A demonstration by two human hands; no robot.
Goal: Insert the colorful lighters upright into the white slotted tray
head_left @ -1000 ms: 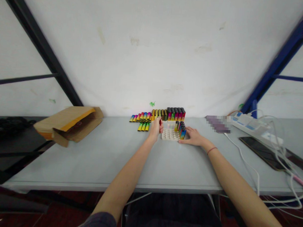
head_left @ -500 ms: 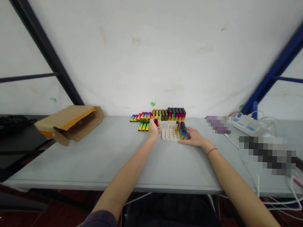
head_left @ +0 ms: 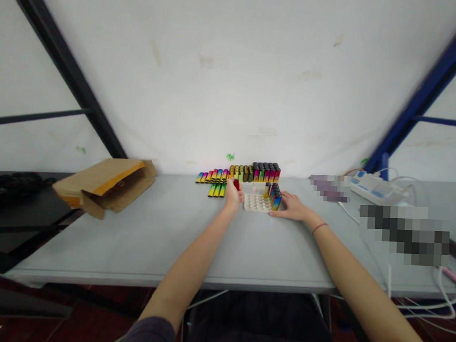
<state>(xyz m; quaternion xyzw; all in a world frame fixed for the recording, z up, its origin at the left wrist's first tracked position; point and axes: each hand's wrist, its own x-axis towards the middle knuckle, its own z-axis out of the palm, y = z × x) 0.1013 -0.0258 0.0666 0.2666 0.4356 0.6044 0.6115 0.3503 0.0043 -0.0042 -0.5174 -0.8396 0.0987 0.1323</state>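
Observation:
My left hand (head_left: 233, 196) is closed round a red cylinder (head_left: 236, 184), just left of a white tray with round holes (head_left: 252, 204). At the tray's right side several multicoloured cylinders (head_left: 276, 198) stand upright, with a yellowish one (head_left: 266, 191) beside them. My right hand (head_left: 292, 207) rests on the table with its fingers spread, touching the tray's right side. Behind the tray stands a block of dark-topped cylinders (head_left: 266, 173), and left of it are yellow-topped ones (head_left: 241, 173). Green-yellow cylinders (head_left: 217, 191) lie left of my left hand.
More colourful cylinders (head_left: 209, 176) lie near the wall. An opened cardboard box (head_left: 104, 179) sits at the table's left. To the right are a white power strip (head_left: 379, 190), cables and blurred-out items. Metal posts rise at both sides.
My left hand, with the red cylinder in it, has shifted very slightly to the right. My right hand stays at the tray's side.

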